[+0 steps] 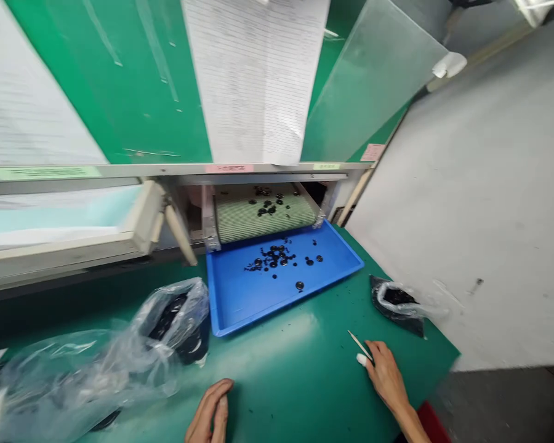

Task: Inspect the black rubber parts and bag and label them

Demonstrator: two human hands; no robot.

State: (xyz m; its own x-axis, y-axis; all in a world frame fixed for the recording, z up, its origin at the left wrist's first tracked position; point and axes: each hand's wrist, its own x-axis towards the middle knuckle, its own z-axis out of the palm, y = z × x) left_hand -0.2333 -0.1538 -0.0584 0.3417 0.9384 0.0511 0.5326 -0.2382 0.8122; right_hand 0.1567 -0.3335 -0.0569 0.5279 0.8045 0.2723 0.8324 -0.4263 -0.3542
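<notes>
My right hand [388, 373] is over the green tabletop at the right, closed around a thin pale pointed stick [359, 343]. A white cover [362, 359] wraps one fingertip. My left hand [210, 411] is at the lower middle, loosely curved with fingers slightly apart and nothing visible in it; its wrist is cut off by the frame. Beyond both hands lies a blue tray [244, 312] with several small black round parts [277, 253] and tiny black bits scattered in it. More black parts [268, 208] lie on a ribbed pale-green conveyor belt [244, 229] above the tray's far side.
A clear bag of black parts [180, 323] stands left of the tray, with crumpled plastic [87, 381] beside it. A smaller bag [399, 304] sits at the right near a grey wall [480, 203]. A ledge holding papers [64, 215] juts out at the left.
</notes>
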